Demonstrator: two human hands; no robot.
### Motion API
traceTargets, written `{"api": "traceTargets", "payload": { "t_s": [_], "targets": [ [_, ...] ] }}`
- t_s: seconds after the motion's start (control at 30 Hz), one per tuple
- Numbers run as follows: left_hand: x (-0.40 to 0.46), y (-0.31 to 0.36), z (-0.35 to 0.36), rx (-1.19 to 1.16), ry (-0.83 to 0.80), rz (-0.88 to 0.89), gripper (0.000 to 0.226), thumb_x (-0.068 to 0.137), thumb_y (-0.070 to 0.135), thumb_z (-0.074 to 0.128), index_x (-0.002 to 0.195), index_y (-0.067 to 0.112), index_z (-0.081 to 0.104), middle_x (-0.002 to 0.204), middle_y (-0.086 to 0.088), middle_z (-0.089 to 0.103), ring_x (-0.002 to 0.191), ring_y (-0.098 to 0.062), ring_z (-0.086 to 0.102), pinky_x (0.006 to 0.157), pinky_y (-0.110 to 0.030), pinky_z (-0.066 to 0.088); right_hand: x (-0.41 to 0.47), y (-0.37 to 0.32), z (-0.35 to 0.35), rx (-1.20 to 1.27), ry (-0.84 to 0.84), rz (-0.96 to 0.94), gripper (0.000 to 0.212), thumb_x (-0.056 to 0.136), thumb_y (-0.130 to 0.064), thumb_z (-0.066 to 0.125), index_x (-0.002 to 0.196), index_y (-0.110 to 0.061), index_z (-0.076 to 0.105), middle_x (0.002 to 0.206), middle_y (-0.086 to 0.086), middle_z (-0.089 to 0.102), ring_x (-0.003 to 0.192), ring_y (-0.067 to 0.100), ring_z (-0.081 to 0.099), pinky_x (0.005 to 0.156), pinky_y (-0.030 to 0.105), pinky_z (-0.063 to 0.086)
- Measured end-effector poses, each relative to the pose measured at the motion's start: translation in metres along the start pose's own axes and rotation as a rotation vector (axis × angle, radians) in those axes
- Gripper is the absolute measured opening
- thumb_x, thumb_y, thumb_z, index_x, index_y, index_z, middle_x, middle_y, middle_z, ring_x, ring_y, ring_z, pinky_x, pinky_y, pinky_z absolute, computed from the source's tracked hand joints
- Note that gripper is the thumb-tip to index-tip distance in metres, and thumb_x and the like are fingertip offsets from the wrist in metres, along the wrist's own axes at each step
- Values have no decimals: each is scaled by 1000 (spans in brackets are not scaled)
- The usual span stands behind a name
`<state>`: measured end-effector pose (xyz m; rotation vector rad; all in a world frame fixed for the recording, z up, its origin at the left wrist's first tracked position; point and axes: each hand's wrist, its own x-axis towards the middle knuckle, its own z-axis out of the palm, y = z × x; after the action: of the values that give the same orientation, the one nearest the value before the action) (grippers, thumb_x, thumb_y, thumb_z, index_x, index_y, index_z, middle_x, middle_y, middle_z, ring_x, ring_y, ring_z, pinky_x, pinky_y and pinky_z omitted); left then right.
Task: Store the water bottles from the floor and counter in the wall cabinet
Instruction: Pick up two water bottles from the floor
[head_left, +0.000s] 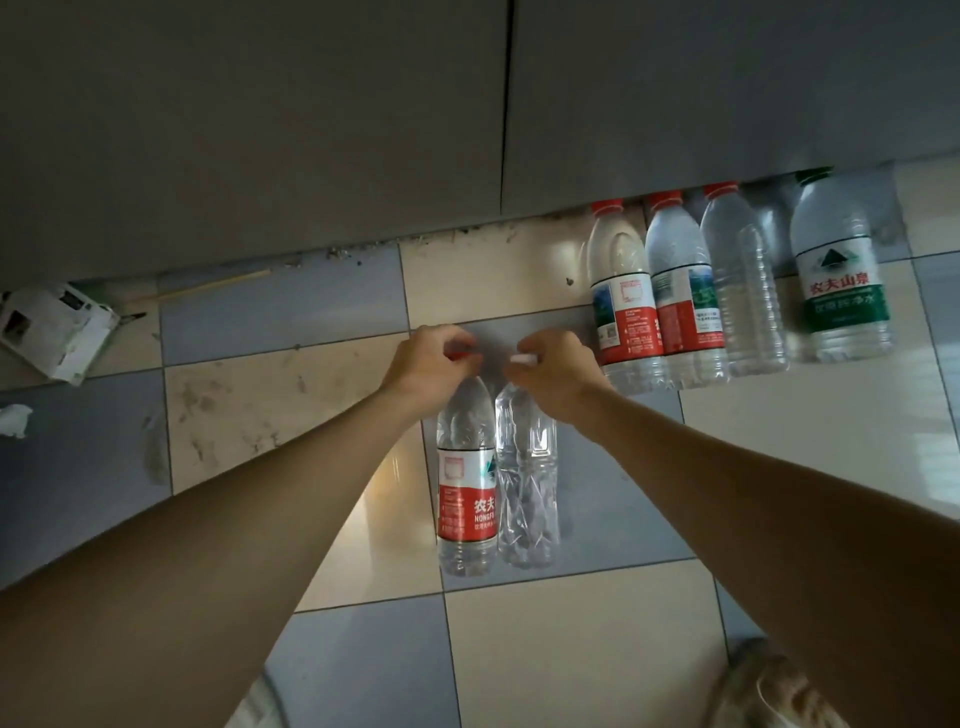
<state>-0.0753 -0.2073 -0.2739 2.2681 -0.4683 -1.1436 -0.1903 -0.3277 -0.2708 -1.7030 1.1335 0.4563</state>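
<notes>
My left hand (431, 364) pinches the red cap of a red-labelled water bottle (466, 499) that is upright over the tiled floor. Beside it, my right hand (550, 374) pinches the white cap of a clear, crumpled bottle with no label (527, 493). The two bottles touch side by side. Further back on the right, several more bottles stand in a row against the cabinet base: two red-labelled ones (626, 306) (685, 306), a clear ribbed one (748, 291), and a larger green-labelled one (839, 280).
Grey lower cabinet doors (311, 130) fill the top of the view. A torn white carton (52, 327) lies on the floor at the left, with a scrap of white paper (13, 421) below it. The floor tiles (571, 649) are beige and blue-grey.
</notes>
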Motion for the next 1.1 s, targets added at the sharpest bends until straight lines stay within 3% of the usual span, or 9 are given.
{"api": "traceTargets", "payload": {
  "t_s": [0.1,0.2,0.33,0.43,0.5,0.67,0.8,0.97,1.1],
  "targets": [
    [-6,0,-11,-21,0,10,25,89,13,74,114,15,73,109,-3,73,104,-19,68,97,-32,52,-3,-4,0,56,59,-12,17,90,-18,70,105,-10,74,98,10,69,82,22,66,56,18,45],
    [-20,9,-27,-83,49,70,21,87,10,76,106,18,73,99,1,73,98,-17,69,96,-33,54,-18,-17,-15,114,146,-92,28,87,-21,78,113,-12,72,100,5,69,75,11,63,49,9,41],
    [-44,37,-56,-84,130,185,24,86,11,78,104,26,70,103,6,72,99,-11,68,94,-26,53,-48,-47,-47,185,196,-209,42,82,-19,84,121,-14,68,112,4,71,96,19,68,82,27,58],
    [-65,60,-73,-21,180,283,30,86,11,77,112,24,70,111,8,69,104,-9,65,91,-18,50,-73,-65,-66,109,205,-313,41,82,-19,84,120,-15,69,107,-4,69,93,10,66,79,13,52],
    [-80,71,-80,27,209,357,34,85,8,77,116,20,69,116,6,67,106,-10,63,94,-21,51,-88,-71,-72,49,220,-353,35,82,-17,83,115,-17,71,102,-8,67,90,8,65,75,9,50],
    [-117,73,-85,184,223,527,32,86,4,75,116,10,67,114,4,57,104,-12,57,92,-18,47,-111,-67,-72,-109,253,-384,28,85,-12,78,111,-20,72,105,4,69,100,22,63,86,35,57],
    [-123,65,-88,267,234,520,32,89,11,74,120,9,64,119,-3,57,106,-13,54,90,-12,40,-109,-68,-74,-131,260,-393,31,87,-14,77,117,-20,70,111,6,69,104,23,63,89,36,57],
    [-114,65,-88,243,253,513,38,91,14,73,127,11,61,127,-3,54,108,-9,50,94,-15,40,-102,-60,-70,-83,226,-353,58,85,-23,80,137,-23,53,132,6,60,119,24,59,98,38,55],
    [-106,49,-75,192,243,449,58,88,17,77,139,19,49,137,0,48,118,-11,51,97,-18,39,-94,-38,-62,-8,192,-273,81,79,-26,86,146,-20,42,142,3,56,128,24,54,104,38,47]
  ]
}}
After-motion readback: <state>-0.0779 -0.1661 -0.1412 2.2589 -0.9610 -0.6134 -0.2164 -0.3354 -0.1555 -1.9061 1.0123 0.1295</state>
